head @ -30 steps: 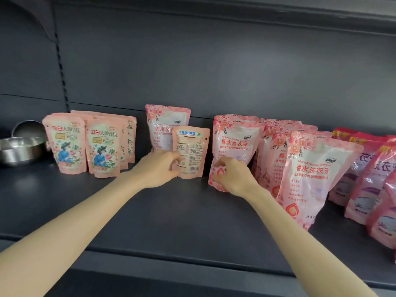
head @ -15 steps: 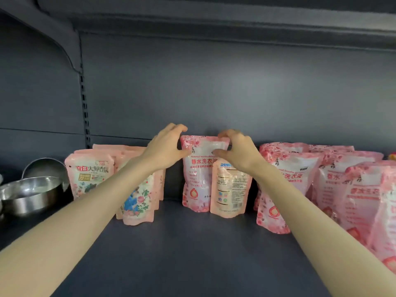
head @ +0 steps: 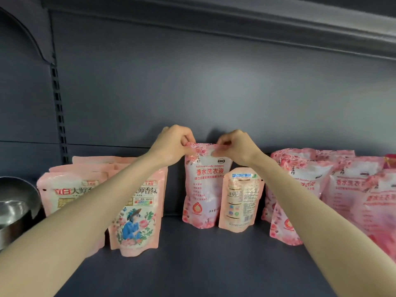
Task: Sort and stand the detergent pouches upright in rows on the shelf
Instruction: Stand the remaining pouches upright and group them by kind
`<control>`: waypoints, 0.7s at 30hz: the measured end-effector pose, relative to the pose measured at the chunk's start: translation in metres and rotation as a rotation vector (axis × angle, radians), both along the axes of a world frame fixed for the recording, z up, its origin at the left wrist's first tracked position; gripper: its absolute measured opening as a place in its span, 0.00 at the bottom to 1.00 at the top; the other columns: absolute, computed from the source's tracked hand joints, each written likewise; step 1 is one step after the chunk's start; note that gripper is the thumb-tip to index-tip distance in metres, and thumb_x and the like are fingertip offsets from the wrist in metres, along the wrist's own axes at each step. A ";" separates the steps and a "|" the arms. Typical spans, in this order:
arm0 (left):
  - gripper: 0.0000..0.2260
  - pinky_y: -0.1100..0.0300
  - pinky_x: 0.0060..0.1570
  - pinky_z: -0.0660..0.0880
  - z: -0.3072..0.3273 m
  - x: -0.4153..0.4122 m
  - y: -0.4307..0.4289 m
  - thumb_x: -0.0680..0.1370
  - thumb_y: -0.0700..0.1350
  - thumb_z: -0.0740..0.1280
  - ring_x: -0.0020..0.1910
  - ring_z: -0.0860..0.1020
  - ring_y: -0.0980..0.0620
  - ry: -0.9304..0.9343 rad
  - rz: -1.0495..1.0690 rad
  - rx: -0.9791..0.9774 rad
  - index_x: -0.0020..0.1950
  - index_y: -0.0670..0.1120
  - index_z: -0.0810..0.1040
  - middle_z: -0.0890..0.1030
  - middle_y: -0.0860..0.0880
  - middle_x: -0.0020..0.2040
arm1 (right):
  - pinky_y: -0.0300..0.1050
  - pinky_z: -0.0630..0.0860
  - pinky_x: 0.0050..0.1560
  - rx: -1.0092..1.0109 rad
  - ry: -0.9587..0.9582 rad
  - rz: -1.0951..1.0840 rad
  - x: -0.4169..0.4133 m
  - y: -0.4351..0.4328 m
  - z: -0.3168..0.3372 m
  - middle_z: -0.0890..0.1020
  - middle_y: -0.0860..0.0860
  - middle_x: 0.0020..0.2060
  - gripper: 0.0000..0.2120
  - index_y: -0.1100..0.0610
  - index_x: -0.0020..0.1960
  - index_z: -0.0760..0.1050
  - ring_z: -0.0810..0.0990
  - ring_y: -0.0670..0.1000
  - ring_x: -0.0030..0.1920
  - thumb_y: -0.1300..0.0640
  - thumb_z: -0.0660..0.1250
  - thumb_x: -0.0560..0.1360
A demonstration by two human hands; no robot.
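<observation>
A tall pink floral pouch stands upright at the back middle of the dark shelf. My left hand pinches its top left corner and my right hand pinches its top right corner. A smaller pink pouch stands just in front of it to the right, back label facing me. On the left stands a row of small pink pouches printed with a lady in blue, partly hidden by my left forearm. On the right stand several large floral pouches.
Steel bowls sit at the far left edge of the shelf. A slotted upright runs down the back panel on the left. The upper shelf's underside hangs overhead. A red-topped pouch peeks in at the far right.
Both hands rose from the pouches' lower parts to the tall floral pouch's top and now pinch its corners. The view moved closer and lower.
</observation>
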State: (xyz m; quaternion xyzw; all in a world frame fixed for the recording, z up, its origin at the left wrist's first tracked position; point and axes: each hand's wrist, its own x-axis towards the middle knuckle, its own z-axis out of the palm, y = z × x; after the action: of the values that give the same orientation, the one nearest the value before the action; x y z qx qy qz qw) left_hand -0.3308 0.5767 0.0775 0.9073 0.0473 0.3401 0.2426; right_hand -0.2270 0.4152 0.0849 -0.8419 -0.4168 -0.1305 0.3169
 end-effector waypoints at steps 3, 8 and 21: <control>0.06 0.61 0.45 0.74 0.004 -0.004 0.005 0.70 0.40 0.75 0.36 0.77 0.55 -0.098 -0.009 -0.047 0.42 0.47 0.80 0.79 0.53 0.35 | 0.25 0.68 0.34 0.085 0.024 0.036 -0.002 0.006 0.003 0.79 0.49 0.33 0.04 0.59 0.38 0.80 0.74 0.43 0.33 0.61 0.74 0.69; 0.17 0.65 0.45 0.75 0.014 -0.020 0.007 0.69 0.40 0.75 0.40 0.78 0.59 -0.258 -0.106 -0.270 0.54 0.47 0.74 0.79 0.52 0.42 | 0.28 0.73 0.34 0.263 0.028 0.090 -0.013 0.015 0.017 0.79 0.46 0.31 0.06 0.57 0.37 0.78 0.76 0.44 0.32 0.61 0.74 0.70; 0.23 0.56 0.47 0.80 0.013 -0.053 -0.023 0.67 0.44 0.77 0.47 0.82 0.57 -0.123 -0.231 -0.432 0.58 0.49 0.74 0.82 0.55 0.51 | 0.38 0.79 0.38 0.669 -0.067 0.176 -0.065 -0.011 0.067 0.82 0.50 0.35 0.04 0.59 0.38 0.79 0.81 0.48 0.36 0.61 0.73 0.71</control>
State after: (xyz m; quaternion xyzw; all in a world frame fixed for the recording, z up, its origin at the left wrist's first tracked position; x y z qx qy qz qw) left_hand -0.3835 0.5535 0.0902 0.8114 0.0002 0.3466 0.4707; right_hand -0.2923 0.4043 0.1520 -0.6474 -0.4320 -0.2600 0.5715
